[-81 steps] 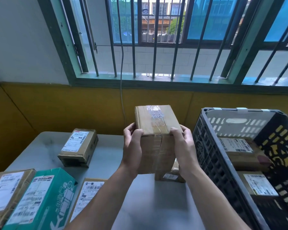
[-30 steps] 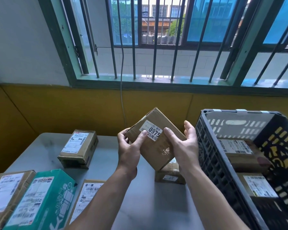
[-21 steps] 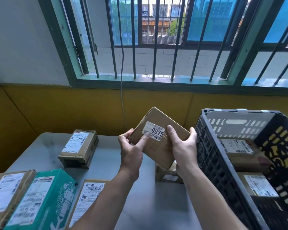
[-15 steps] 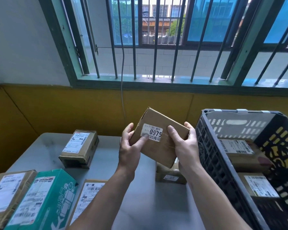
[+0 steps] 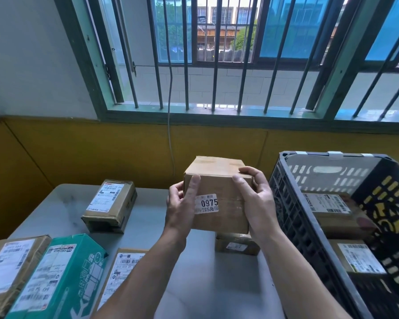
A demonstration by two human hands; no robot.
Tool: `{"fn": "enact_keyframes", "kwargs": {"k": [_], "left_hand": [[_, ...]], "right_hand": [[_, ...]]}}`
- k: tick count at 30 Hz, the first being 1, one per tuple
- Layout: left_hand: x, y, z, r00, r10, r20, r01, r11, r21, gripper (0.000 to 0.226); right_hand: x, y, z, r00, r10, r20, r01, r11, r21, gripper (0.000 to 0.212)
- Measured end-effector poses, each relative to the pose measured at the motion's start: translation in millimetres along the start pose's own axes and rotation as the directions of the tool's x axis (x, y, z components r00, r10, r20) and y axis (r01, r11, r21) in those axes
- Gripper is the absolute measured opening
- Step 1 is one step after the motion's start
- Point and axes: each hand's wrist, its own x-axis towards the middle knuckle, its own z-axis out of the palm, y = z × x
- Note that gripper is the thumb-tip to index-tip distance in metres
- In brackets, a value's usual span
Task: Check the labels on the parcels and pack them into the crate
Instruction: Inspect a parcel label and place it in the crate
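Note:
A brown cardboard parcel (image 5: 219, 187) hangs above the table, level, its white "0975" sticker (image 5: 206, 203) facing me. My left hand (image 5: 181, 208) grips its left side, thumb up the front face. On its right side my right hand (image 5: 256, 201) holds it, fingers over the top edge. The dark plastic crate (image 5: 293, 217) stands just to the right, with two labelled brown parcels (image 5: 332, 210) (image 5: 359, 259) inside. A small parcel (image 5: 236, 245) lies on the table under the held one.
On the grey table (image 5: 205, 284) lie a brown parcel (image 5: 111, 203) at the back left, a teal box (image 5: 58, 277), a brown box (image 5: 7, 268) at the near left, and a flat labelled parcel (image 5: 122, 268). A yellow wall and barred window stand behind.
The parcel has been turned from a tilted, diamond pose to level, with the sticker now lower on the front face. Both hands shifted their grip on its sides.

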Motion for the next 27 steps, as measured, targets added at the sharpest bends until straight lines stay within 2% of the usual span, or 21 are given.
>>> {"fn": "enact_keyframes", "kwargs": {"k": [3,6,8,10,12,14,17,20,23,27], "left_hand": [[-0.3,0.4,2.1,0.996,-0.080,-0.043,0.078,0.996,-0.041,0.060],[1.2,-1.6,3.9,0.992,-0.111,-0.059,0.107,0.992,-0.069,0.039],[0.7,-0.2,3.6,0.995,-0.090,-0.033,0.087,0.993,-0.085,0.039],[-0.3,0.7,3.3,0.998,-0.069,-0.005,0.068,0.992,-0.110,0.052],[-1.3,-0.3,3.2,0.998,-0.062,0.026,0.064,0.992,-0.106,0.062],[-2.7,-1.1,2.8,0.998,-0.057,0.033,0.060,0.993,-0.103,0.061],[-2.0,1.3,1.1,0.996,-0.088,0.017,0.089,0.990,-0.109,0.055],[0.6,5.3,-1.1,0.992,-0.127,0.020,0.129,0.987,-0.099,0.050],[3.4,4.6,-3.7,0.990,-0.135,0.031,0.138,0.986,-0.099,0.041],[5.3,5.7,-6.8,0.985,-0.124,0.117,0.137,0.984,-0.111,0.066]], "right_hand": [[-2.1,-3.2,3.9,0.998,-0.048,-0.033,0.045,0.996,-0.080,0.002],[-2.7,0.7,3.1,0.999,-0.016,-0.042,0.011,0.993,-0.120,0.008],[-3.9,1.4,2.4,0.999,0.031,-0.019,-0.033,0.993,-0.115,0.032],[-2.9,1.0,1.4,0.996,0.084,0.013,-0.081,0.988,-0.129,0.065],[-1.7,-0.1,1.6,0.991,0.129,0.016,-0.124,0.975,-0.183,0.082],[-1.9,0.0,2.3,0.989,0.147,0.011,-0.142,0.969,-0.204,0.079],[-3.5,-0.3,2.4,0.988,0.152,0.019,-0.146,0.972,-0.185,0.064],[-2.7,-0.5,-0.2,0.983,0.181,0.031,-0.175,0.976,-0.128,0.081],[-0.2,0.1,-4.7,0.979,0.194,0.056,-0.189,0.979,-0.080,0.085],[0.5,-0.5,-5.6,0.977,0.206,0.057,-0.199,0.974,-0.106,0.090]]}}
